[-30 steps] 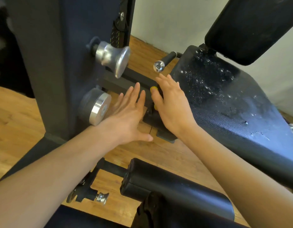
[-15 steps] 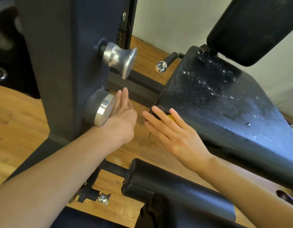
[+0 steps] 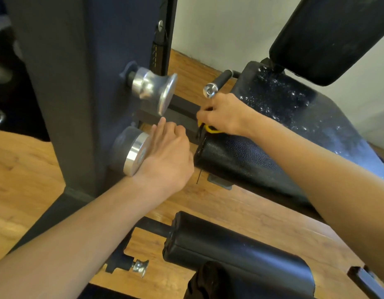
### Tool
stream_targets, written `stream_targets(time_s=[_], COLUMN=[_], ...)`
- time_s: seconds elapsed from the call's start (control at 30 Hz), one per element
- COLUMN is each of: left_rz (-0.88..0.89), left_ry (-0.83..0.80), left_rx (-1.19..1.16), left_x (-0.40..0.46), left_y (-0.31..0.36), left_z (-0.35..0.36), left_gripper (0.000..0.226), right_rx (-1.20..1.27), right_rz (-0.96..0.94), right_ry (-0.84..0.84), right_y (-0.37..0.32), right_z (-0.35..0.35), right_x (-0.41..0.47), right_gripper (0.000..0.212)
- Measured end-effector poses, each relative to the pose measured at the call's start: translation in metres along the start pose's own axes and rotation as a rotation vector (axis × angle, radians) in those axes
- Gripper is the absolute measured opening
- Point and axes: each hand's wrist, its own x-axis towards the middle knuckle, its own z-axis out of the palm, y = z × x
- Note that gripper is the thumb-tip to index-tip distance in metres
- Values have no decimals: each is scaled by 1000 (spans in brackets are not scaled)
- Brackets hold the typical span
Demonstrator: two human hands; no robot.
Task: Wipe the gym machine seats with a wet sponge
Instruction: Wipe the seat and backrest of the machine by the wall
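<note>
The black padded seat (image 3: 294,134) slopes across the right of the head view, with wet beads and foam on its upper part. My right hand (image 3: 224,114) sits at the seat's left front corner, fingers curled down around a yellow sponge (image 3: 211,129); only a sliver of the sponge shows under the hand. My left hand (image 3: 167,156) hovers left of the seat beside the lower silver knob (image 3: 136,155), holding nothing, fingers loosely bent with the index finger straighter.
A dark machine column (image 3: 68,83) stands at left with an upper silver knob (image 3: 157,91). A chrome-capped handle (image 3: 217,83) juts out above my right hand. The black backrest (image 3: 329,35) is at top right and a black roller pad (image 3: 230,253) lies below. The floor is wood.
My right hand moved up from the seat's front edge to its left corner and curled round the yellow sponge. My left hand stayed near the lower knob, fingers bending slightly.
</note>
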Motion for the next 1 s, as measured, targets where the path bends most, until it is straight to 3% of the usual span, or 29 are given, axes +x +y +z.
stream_targets(time_s=[0.07,0.2,0.37,0.47,0.57,0.73,0.83,1.0], left_rz=[24,61,100,182,292,336,329,346], left_ry=[64,103,114,112,69,51,38,60], left_rx=[-68,-178,-215,-273,-272,-243,-206,-107], left_x=[-2,1,2,2,0,-2,-2,0], left_y=[3,5,5,5,10,13,13,15], left_z=[-2,-2,0,3,8,18,20,19], left_gripper=[39,30,45,56,62,68,70,70], right_rx=[-31,118,5,217,272,208,269,250], right_rz=[63,-60,86,-77,-66,-17,-77,70], right_ry=[59,27,232,345,447,288,376,462], right_y=[5,10,21,33,48,26,51,47], right_z=[-4,4,10,27,30,19,21,21], right_x=[11,-3,26,-14,-49,12,-11,-11], right_gripper=[33,25,29,26,33,29,33,32])
